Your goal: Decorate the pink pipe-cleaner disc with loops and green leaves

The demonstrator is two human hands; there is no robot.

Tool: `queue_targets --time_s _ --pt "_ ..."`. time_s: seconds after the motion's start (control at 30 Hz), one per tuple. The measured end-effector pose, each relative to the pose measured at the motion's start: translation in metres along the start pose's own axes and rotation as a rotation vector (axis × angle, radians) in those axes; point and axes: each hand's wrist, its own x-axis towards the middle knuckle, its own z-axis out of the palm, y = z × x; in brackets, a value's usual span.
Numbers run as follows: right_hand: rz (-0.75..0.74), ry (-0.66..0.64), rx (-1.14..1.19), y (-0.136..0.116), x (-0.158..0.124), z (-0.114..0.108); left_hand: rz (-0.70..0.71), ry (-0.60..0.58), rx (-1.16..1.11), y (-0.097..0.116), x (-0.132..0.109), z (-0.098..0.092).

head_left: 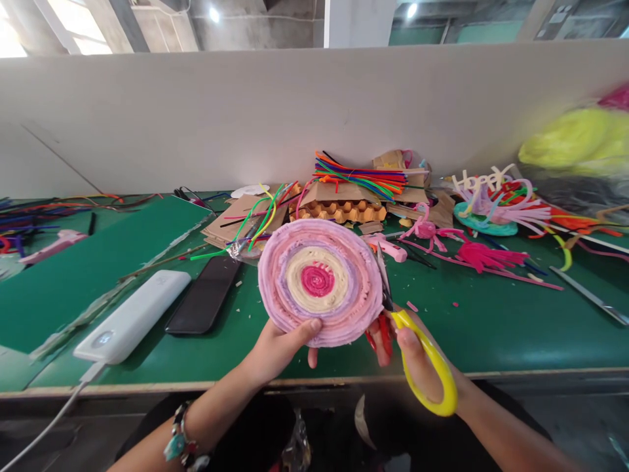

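Holding Coiled Disc [320, 280] Left, Scissors [401, 320] Right

Grips the handles with the right hand [420, 364], passing the thumb through the yellow loop, pointing the blades forward beside the disc's right edge. Clasps the disc's lower rim in the left hand [280, 344], with thumb on the face and fingers beneath. Holds both above the green table [491, 328], right of a phone [204, 295], with bundled pipe cleaners [358, 176] beyond.

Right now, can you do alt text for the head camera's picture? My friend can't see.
A person's left hand holds a coiled disc ringed in pink, lilac and cream; the right hand holds yellow-handled scissors beside its edge. The green table holds pipe cleaners, a smartphone and a power bank.
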Motion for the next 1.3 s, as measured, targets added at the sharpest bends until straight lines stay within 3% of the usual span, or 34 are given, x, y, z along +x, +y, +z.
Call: queue_targets --time_s 0.3,0.57,0.67,0.87,1.03,1.2,1.3 --pt "0.192 0.050 0.035 0.006 -0.005 0.002 -0.030 -0.007 -0.103 -0.002 0.001 -0.002" --pt "-0.003 -0.012 -0.039 0.001 -0.001 -0.007 -0.077 -0.028 -0.070 0.005 0.001 -0.006" --pt "0.012 -0.007 -0.021 0.003 -0.002 -0.006 -0.061 -0.021 -0.038 0.004 0.002 -0.009" --pt "0.106 0.004 -0.032 0.001 -0.003 -0.007 -0.032 -0.137 -0.045 -0.002 0.010 -0.019" --pt "0.199 -0.005 -0.036 0.001 -0.002 -0.011 -0.020 -0.122 -0.040 0.000 0.013 -0.021" --pt "0.041 -0.053 -0.045 0.003 -0.001 -0.013 -0.040 -0.144 -0.020 -0.001 0.013 -0.023" --pt "0.029 -0.037 -0.019 0.006 -0.002 -0.015 -0.073 -0.187 -0.015 0.001 0.013 -0.023"
